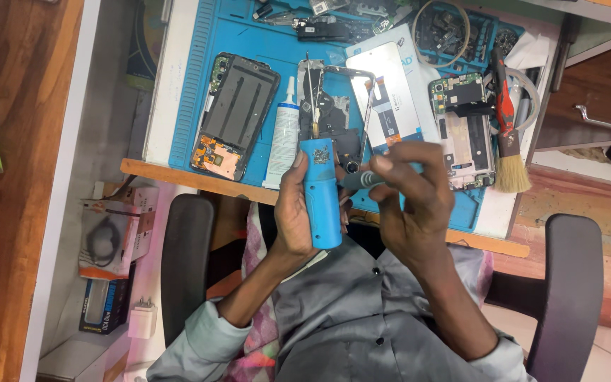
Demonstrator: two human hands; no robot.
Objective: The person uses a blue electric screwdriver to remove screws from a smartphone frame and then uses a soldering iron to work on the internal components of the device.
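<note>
My left hand grips a blue handheld power tool with a thin metal tip pointing away over the mat. My right hand pinches a small dark grey cylindrical piece right beside the tool's body. Just beyond the tool's tip lies an opened phone frame showing its dark inner parts. A white glue tube lies to the left of the tool.
A blue work mat covers the bench. On it lie an opened phone at left, a white screen panel, a phone board at right, a brush and loose parts. Chair armrests flank me; boxes sit lower left.
</note>
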